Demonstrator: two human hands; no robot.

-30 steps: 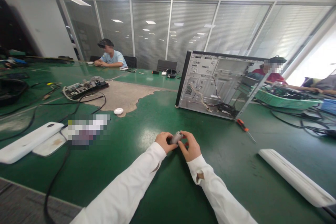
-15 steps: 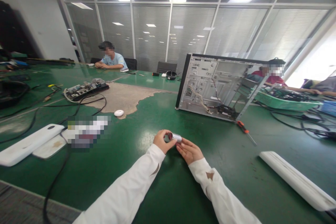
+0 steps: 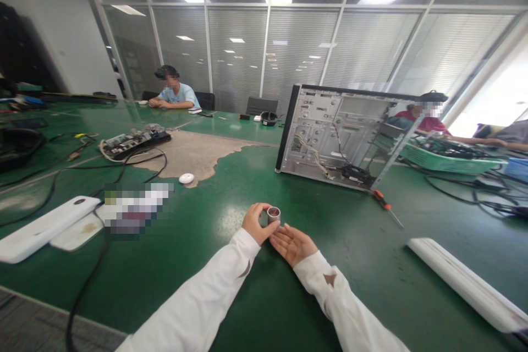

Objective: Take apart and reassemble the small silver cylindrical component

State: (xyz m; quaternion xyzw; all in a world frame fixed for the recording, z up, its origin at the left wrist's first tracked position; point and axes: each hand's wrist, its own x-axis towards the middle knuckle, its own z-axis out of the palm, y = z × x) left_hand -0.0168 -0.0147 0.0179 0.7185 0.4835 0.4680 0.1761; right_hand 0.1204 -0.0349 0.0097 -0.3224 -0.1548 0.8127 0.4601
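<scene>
Between the thumb and fingers of my left hand [image 3: 256, 223] is a small silvery cylinder [image 3: 274, 220], held upright. Its round top end faces me, with a pale rim and something reddish inside. My right hand [image 3: 293, 244] lies palm up with its fingers stretched out, just below and to the right of the cylinder. Its fingertips are close under the cylinder's lower end; whether they touch it I cannot tell. Both hands are over the green table [image 3: 231, 297], in front of an opened metal computer case [image 3: 330, 137].
An orange-handled screwdriver [image 3: 386, 207] lies by the case. White bars [image 3: 466, 280] [image 3: 45, 228] flank both sides. A white round cap [image 3: 186, 179], an opened power-strip-like assembly [image 3: 136, 140] and black cables lie to the left. A green basket [image 3: 454, 162] sits right. Two people sit beyond.
The cylinder has turned from lying sideways to upright, its open end now facing up. My right hand has let go of its other end and turned palm up beneath it.
</scene>
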